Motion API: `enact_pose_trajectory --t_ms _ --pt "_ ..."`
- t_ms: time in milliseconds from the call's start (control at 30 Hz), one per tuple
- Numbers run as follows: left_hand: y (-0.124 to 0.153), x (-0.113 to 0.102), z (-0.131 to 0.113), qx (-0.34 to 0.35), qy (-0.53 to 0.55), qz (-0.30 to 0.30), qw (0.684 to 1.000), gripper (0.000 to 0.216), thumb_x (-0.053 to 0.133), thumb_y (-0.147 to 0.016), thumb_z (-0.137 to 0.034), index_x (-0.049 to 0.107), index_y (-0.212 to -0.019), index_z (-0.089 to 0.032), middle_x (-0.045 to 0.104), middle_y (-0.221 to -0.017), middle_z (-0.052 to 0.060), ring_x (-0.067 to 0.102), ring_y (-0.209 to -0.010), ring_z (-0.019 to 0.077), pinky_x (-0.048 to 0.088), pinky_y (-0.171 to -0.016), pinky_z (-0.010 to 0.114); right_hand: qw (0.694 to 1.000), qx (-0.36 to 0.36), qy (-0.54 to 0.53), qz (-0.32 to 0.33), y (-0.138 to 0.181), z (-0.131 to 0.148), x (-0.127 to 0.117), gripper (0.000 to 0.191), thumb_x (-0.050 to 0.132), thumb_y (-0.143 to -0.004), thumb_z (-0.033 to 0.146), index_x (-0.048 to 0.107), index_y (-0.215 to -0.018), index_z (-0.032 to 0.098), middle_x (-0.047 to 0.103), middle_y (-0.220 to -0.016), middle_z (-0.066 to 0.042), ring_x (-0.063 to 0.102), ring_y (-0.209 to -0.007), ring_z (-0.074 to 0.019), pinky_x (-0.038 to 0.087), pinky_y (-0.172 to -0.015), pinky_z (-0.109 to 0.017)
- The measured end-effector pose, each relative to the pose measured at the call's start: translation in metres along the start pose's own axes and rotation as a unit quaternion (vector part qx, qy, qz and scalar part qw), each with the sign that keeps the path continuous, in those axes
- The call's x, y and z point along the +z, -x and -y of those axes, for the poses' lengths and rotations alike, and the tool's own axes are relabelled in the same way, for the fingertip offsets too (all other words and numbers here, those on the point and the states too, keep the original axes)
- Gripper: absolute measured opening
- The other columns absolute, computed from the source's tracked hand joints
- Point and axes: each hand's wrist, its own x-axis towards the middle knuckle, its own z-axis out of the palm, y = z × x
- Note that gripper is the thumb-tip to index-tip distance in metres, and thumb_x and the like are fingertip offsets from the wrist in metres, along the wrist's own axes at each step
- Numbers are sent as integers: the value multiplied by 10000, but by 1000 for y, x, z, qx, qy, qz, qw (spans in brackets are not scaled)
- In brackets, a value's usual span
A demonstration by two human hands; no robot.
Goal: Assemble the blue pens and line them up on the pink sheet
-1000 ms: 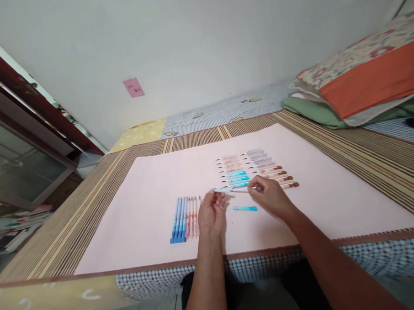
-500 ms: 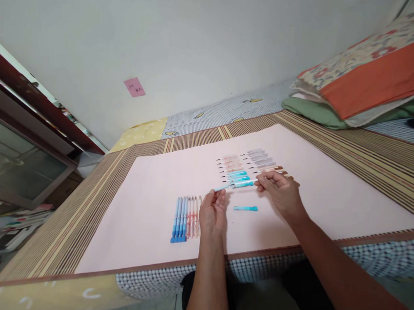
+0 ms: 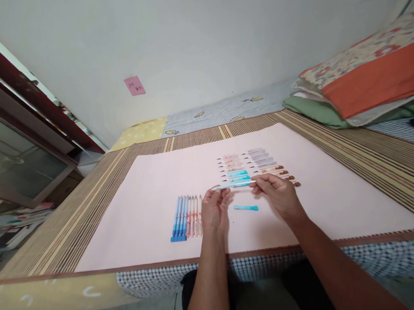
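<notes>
My left hand (image 3: 215,209) pinches a light blue pen front tube (image 3: 225,186) above the pink sheet. My right hand (image 3: 279,193) closes its fingertips on the back end of a thin white pen refill (image 3: 245,182). The refill lines up with the tube, and its front end appears to be inside it. Below them lies a loose turquoise pen barrel (image 3: 246,208). Beyond the hands are turquoise pen parts (image 3: 240,173), with reddish and grey ones farther back. Brown-ended ones (image 3: 279,168) lie by my right hand.
Several assembled pens (image 3: 180,218), blue and pinkish, lie side by side left of my left hand. The pink sheet (image 3: 127,222) rests on a striped mat (image 3: 55,225). Folded bedding with an orange-banded pillow (image 3: 375,88) is at the right. A wall stands behind.
My right hand has moved slightly left, bringing the refill into the light blue tube. The refill's dark tip, visible before, no longer shows. My left hand has shifted slightly right.
</notes>
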Motion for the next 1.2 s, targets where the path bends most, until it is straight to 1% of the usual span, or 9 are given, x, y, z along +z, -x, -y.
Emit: enact_pose_trajectory --t_ms 100,333,467,567,700,833,1033,1200 --pt "-1 -1 1 -3 -14 32 999 208 795 -714 -142 649 -861 -126 735 -796 56 725 -748 142 544 -715 208 1000 15 -11 20 2 -3 4 290 733 -838 452 760 -961 190 760 -799 -61 677 -663 -162 569 -644 -294" --pt "0 -3 2 11 -47 60 997 316 876 -656 -241 631 -825 -133 733 -804 50 722 -762 142 541 -724 211 1000 11 19 -12 4 -7 7 284 697 -872 461 761 -918 188 747 -768 -50 650 -626 -144 552 -619 -272" --pt "-1 -3 2 20 -49 53 997 357 895 -630 -275 625 -814 -131 739 -788 53 720 -749 136 541 -713 205 999 0 16 -28 2 -7 5 276 692 -874 458 752 -887 189 727 -750 -39 627 -602 -139 538 -584 -265" --pt "-1 -2 3 22 -55 50 997 377 902 -619 -309 621 -795 -128 737 -766 57 714 -721 130 539 -689 199 999 -8 35 -29 3 -6 6 269 683 -880 451 742 -860 190 716 -737 -32 618 -595 -137 529 -576 -261" --pt "0 -2 5 33 -82 53 995 390 898 -625 -346 606 -769 -132 735 -758 63 706 -687 130 534 -651 201 997 -21 64 -34 7 -4 11 272 670 -888 447 722 -813 191 703 -714 -22 607 -586 -135 520 -582 -260" --pt "1 -1 6 38 -90 58 994 406 898 -627 -364 598 -777 -135 735 -767 66 706 -689 131 535 -655 203 996 -25 81 -28 12 -2 19 289 642 -907 444 699 -772 194 684 -698 -13 597 -581 -133 506 -579 -256" --pt "2 0 7 41 -89 62 993 404 892 -640 -358 594 -796 -135 736 -780 62 717 -697 141 541 -658 209 996 -4 90 -30 14 -2 22 358 607 -918 479 660 -710 191 650 -647 -6 581 -549 -129 496 -559 -251" --pt "0 0 6 37 -44 34 998 354 862 -665 -310 563 -786 -163 729 -775 39 729 -737 154 541 -659 209 995 7 94 -35 12 -5 19 370 610 -904 512 659 -726 191 655 -674 -18 584 -564 -136 510 -556 -253"
